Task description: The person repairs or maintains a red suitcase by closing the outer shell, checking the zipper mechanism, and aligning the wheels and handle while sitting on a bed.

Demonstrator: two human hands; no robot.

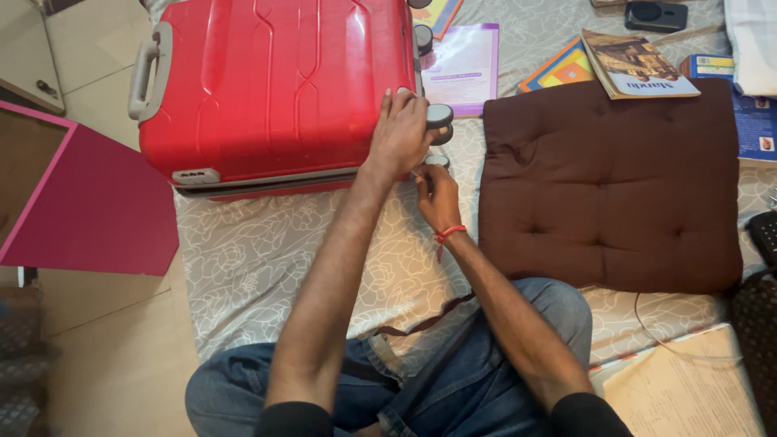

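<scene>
The suitcase (275, 89) lay flat, long axis 9 to 3 o'clock. Left hand (401, 133) gripped its corner wheel (439, 116). Right hand (438, 197), at 6 o'clock, pinched the lower wheel (437, 161).

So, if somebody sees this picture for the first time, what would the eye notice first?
Most likely the large red suitcase, lying flat on the patterned sheet at upper left. Next, both hands meet at its lower right corner: the left hand rests on the shell by a grey wheel, the right hand just below it. A brown tufted cushion fills the right side.
</scene>
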